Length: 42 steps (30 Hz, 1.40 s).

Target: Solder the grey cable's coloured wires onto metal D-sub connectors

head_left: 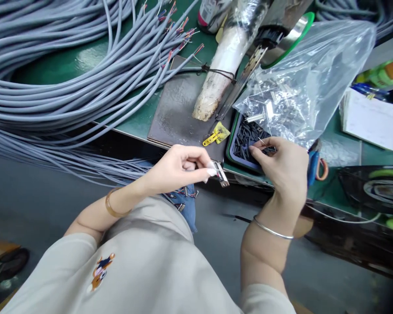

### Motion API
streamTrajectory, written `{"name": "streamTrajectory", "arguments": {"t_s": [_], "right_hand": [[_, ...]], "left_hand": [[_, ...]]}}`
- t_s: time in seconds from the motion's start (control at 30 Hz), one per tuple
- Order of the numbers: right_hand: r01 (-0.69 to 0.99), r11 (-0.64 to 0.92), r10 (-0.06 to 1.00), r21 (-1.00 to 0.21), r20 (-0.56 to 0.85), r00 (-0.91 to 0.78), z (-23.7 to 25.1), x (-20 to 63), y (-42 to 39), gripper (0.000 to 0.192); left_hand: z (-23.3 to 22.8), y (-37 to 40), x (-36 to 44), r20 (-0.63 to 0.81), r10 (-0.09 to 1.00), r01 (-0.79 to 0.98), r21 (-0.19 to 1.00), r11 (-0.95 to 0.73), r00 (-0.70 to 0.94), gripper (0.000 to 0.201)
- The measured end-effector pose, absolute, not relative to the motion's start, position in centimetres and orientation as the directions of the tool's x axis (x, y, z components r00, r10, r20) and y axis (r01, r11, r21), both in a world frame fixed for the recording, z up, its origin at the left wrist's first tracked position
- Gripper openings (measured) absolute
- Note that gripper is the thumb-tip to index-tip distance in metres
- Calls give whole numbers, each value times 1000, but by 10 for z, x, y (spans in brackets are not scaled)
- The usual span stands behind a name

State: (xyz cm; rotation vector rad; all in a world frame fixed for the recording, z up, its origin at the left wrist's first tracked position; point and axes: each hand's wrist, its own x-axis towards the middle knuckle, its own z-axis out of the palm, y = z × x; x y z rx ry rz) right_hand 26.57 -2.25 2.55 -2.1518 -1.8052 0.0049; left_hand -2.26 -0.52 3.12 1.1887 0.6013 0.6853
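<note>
My left hand (pixel 186 165) pinches a small silver metal connector (pixel 222 175) in front of the table edge. White covering shows at the tips of the thumb and finger. Over a dark tray (pixel 229 153) of short black tubing pieces (pixel 249 133), my right hand (pixel 280 159) has its fingertips pressed together. A thin pale sliver shows at those fingers, too small to name. Beside the tray, a clear plastic bag (pixel 334 65) holds several silver connectors (pixel 269 112). A yellow strip-like piece (pixel 212 138) lies on a dark plate (pixel 170 111).
Many grey cables (pixel 85 83) with stripped coloured ends spread over the left side of the green table. A plastic-wrapped white cylinder (pixel 214 87) and a metal-shafted tool (pixel 242 83) point toward me. Orange-and-blue-handled scissors (pixel 321 169) and a paper stack (pixel 373 117) are at right.
</note>
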Motion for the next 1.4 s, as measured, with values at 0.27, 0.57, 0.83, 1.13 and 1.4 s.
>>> {"name": "streamTrajectory", "arguments": {"t_s": [0.27, 0.57, 0.83, 1.13, 1.4], "right_hand": [[722, 50, 683, -690, 551, 479, 43, 214, -51, 6], [572, 88, 951, -816, 239, 195, 25, 165, -68, 11], [582, 169, 961, -796, 264, 83, 24, 163, -60, 9], [672, 380, 924, -635, 225, -310, 33, 165, -57, 7], [550, 265, 859, -792, 453, 238, 38, 153, -71, 26]], "left_hand": [[4, -12, -10, -218, 847, -207, 912, 354, 485, 16], [6, -12, -9, -203, 868, -184, 932, 314, 453, 18], [6, -12, -8, -170, 850, -114, 959, 258, 499, 16], [-2, -14, -16, -177, 722, -148, 920, 363, 669, 39], [-2, -9, -21, -155, 750, -292, 855, 427, 643, 31]]}}
